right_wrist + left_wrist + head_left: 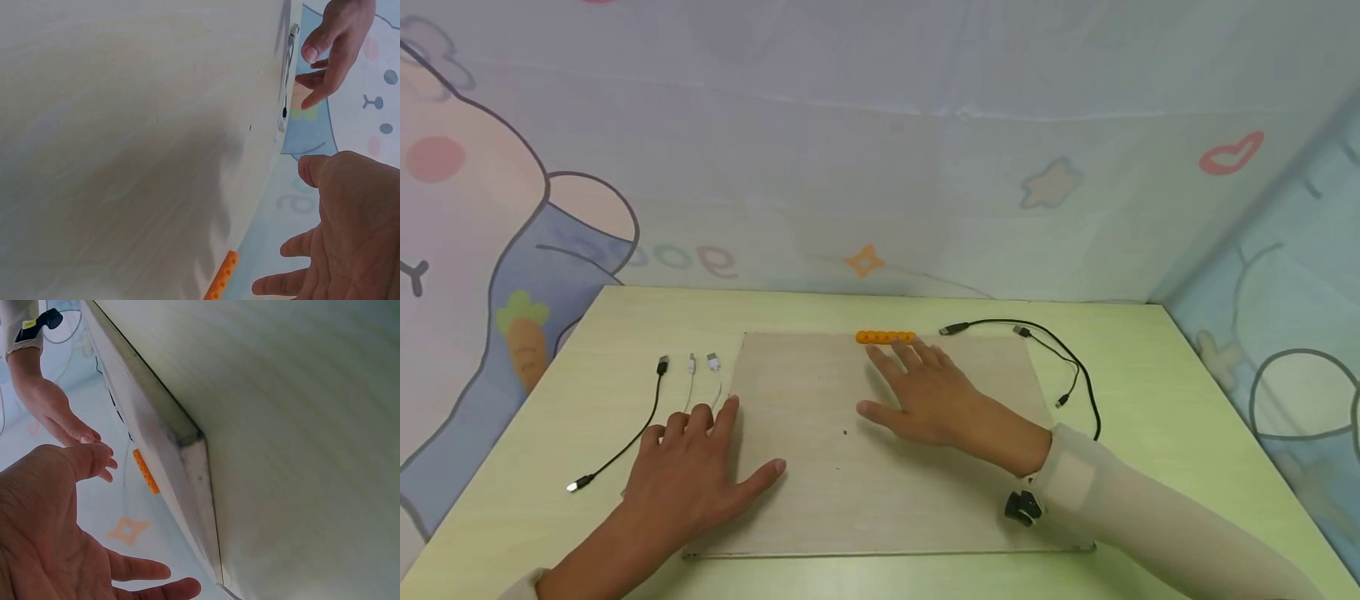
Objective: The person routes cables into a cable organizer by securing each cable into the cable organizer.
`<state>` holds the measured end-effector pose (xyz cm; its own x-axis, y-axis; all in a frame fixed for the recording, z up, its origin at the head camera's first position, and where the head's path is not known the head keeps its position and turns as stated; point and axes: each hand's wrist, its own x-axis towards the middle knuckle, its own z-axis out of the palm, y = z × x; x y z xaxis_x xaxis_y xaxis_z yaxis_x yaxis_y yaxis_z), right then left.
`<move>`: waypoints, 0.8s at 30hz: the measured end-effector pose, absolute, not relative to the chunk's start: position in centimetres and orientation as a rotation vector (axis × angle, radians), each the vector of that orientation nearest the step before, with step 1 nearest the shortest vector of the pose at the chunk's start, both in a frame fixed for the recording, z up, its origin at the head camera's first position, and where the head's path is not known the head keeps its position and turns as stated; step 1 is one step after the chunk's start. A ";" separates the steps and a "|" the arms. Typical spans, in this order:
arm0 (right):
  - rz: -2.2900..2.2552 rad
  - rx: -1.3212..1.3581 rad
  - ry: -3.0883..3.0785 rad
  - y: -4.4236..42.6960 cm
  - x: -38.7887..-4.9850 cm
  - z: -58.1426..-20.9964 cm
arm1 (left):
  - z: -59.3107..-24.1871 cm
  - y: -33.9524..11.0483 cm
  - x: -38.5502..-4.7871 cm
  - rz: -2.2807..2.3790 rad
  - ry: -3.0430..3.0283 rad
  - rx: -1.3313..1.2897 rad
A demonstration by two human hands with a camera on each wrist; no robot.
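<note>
My left hand hovers over the left edge of a pale board, thumb spread out and nothing held. In the left wrist view its fingers are apart from the board. Over the board's far half is my right hand, its fingers stretched toward an orange strip with small holes along it. That strip lies at the board's far edge; the right wrist view shows a gap between the right hand and the board, and the hand holds nothing. The fingertips partly cover the strip in the head view.
Left of the board lie a short black USB cable and white cables, partly hidden by the left hand. A longer black cable curves at the right, with a thin short one inside its bend. A printed curtain stands behind the table.
</note>
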<state>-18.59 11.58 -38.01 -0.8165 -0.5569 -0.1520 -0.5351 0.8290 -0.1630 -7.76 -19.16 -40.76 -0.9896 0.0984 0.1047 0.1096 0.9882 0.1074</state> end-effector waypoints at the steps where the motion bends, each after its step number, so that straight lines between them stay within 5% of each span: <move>1: -0.165 -0.850 2.815 11.5 -18.6 -38.0 | -40.7 -19.2 -7.7 -0.171 -3.034 -0.157; 24: -0.133 -0.913 2.780 10.0 -18.4 -38.8 | -40.7 -20.7 -6.5 -0.161 -3.016 -0.121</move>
<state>-18.42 10.01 -38.82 -0.7851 -0.5949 -0.1725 -0.5757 0.8036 -0.1509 -6.47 -20.69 -40.73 -0.9898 0.0732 0.1225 0.0859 0.9912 0.1012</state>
